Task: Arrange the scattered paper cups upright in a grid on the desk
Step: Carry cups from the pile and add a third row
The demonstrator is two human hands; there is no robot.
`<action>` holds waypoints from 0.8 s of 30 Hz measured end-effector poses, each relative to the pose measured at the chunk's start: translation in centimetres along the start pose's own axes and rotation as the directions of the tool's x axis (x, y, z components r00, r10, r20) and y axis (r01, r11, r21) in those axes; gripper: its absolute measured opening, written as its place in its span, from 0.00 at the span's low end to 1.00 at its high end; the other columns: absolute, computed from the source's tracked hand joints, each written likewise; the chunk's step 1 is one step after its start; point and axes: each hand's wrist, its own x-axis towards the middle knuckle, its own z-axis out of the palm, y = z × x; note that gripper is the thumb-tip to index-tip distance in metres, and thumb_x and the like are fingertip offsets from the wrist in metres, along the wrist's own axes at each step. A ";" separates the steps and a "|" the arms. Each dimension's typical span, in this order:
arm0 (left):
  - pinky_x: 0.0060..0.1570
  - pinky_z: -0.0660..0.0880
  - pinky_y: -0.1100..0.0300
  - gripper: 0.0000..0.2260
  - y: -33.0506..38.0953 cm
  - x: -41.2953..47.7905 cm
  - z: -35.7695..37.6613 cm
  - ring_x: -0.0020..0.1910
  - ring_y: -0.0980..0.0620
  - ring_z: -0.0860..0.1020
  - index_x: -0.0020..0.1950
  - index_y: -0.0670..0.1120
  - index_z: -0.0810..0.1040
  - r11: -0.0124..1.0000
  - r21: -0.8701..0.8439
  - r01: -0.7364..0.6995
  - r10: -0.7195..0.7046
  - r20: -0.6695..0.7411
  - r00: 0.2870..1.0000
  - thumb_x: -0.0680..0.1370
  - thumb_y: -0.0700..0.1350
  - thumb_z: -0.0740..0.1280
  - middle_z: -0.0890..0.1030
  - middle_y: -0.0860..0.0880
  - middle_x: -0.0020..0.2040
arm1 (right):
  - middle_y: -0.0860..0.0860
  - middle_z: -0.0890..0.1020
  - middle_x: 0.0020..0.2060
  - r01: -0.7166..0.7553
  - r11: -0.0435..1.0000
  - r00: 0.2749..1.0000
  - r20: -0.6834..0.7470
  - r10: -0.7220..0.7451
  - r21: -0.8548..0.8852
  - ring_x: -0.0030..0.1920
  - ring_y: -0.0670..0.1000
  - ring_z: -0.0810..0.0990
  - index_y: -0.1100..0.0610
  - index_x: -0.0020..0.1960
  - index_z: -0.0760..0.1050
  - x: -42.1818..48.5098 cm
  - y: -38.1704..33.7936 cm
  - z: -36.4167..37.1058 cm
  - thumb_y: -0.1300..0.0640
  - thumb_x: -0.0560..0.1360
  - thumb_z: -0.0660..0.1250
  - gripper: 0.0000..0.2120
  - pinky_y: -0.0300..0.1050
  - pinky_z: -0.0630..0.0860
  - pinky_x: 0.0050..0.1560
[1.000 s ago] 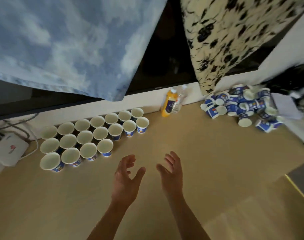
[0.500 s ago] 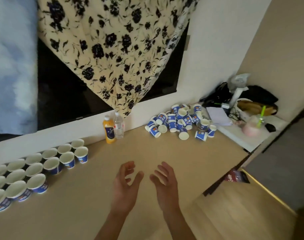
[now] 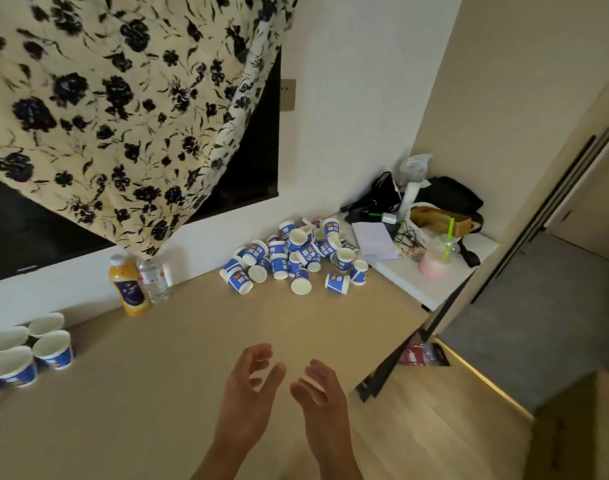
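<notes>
Smooth tan desk (image 3: 178,358), jumbled paper cups (image 3: 289,254)

Noted matt, smooth wood-look finish on the surface (image 3: 192,341), paper with blue print on the scattered cups (image 3: 289,258), soft floral cloth (image 3: 105,98), clear glossy plastic on the water bottle (image 3: 154,280), wood-grain planks on the floor (image 3: 452,427)

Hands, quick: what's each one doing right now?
Left hand: open, fingers loosely curled, holding nothing.
Right hand: open, holding nothing.
</notes>
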 end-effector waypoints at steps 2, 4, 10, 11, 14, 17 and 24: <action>0.56 0.78 0.53 0.10 -0.2 2.0 1.9 0.54 0.61 0.80 0.56 0.54 0.78 1.000 -0.018 0.012 -0.012 0.009 1.000 0.77 0.44 0.73 0.82 0.58 0.55 | 0.52 0.80 0.60 -0.013 1.000 0.999 -0.029 0.013 -0.012 0.57 0.50 0.82 0.52 0.60 0.76 2.3 0.1 -1.4 0.67 0.73 0.74 0.20 0.52 0.77 0.64; 0.55 0.78 0.55 0.10 -0.3 4.5 4.2 0.54 0.59 0.80 0.56 0.54 0.78 0.999 -0.035 0.021 -0.021 0.016 1.000 0.77 0.44 0.73 0.82 0.57 0.55 | 0.51 0.80 0.59 -0.014 0.998 0.999 -0.039 0.012 -0.062 0.57 0.50 0.82 0.51 0.60 0.76 5.0 -0.1 -2.9 0.66 0.74 0.73 0.19 0.48 0.77 0.60; 0.53 0.76 0.61 0.09 0.4 12.0 10.1 0.54 0.60 0.80 0.57 0.52 0.78 0.992 -0.113 0.059 -0.056 0.031 0.998 0.78 0.45 0.72 0.82 0.58 0.55 | 0.50 0.80 0.60 -0.029 0.972 0.998 -0.065 0.014 -0.233 0.56 0.51 0.83 0.53 0.62 0.76 13.5 -2.3 -6.2 0.63 0.76 0.73 0.17 0.45 0.79 0.57; 0.53 0.76 0.62 0.09 0.3 13.3 11.0 0.54 0.59 0.80 0.57 0.52 0.78 0.990 -0.122 0.072 -0.069 0.030 0.997 0.78 0.45 0.72 0.82 0.57 0.55 | 0.49 0.80 0.60 -0.044 0.964 0.997 -0.071 0.026 -0.261 0.55 0.50 0.83 0.53 0.62 0.76 15.2 -2.5 -6.6 0.62 0.75 0.73 0.17 0.45 0.79 0.57; 0.52 0.74 0.64 0.10 -0.2 16.2 13.0 0.54 0.59 0.80 0.58 0.51 0.78 0.988 -0.113 0.105 -0.100 0.045 0.994 0.77 0.46 0.72 0.82 0.57 0.55 | 0.47 0.81 0.59 -0.067 0.952 0.996 -0.075 0.046 -0.297 0.54 0.49 0.84 0.53 0.63 0.76 19.6 -2.7 -7.3 0.62 0.74 0.74 0.19 0.42 0.78 0.54; 0.52 0.75 0.62 0.10 -0.9 18.2 14.2 0.55 0.59 0.80 0.58 0.51 0.78 0.986 -0.085 0.142 -0.139 0.042 0.989 0.77 0.47 0.73 0.81 0.58 0.56 | 0.49 0.81 0.59 -0.108 0.943 0.993 -0.079 0.088 -0.313 0.54 0.50 0.84 0.54 0.63 0.76 23.1 -2.3 -7.3 0.62 0.73 0.76 0.20 0.40 0.78 0.52; 0.54 0.78 0.57 0.11 -2.1 20.5 16.5 0.55 0.59 0.80 0.58 0.51 0.78 0.975 -0.007 0.221 -0.221 -0.036 0.975 0.77 0.48 0.73 0.82 0.58 0.55 | 0.53 0.78 0.64 -0.097 0.902 0.992 0.028 0.120 -0.421 0.60 0.53 0.81 0.55 0.69 0.72 31.9 -1.0 -7.1 0.57 0.71 0.79 0.29 0.47 0.77 0.59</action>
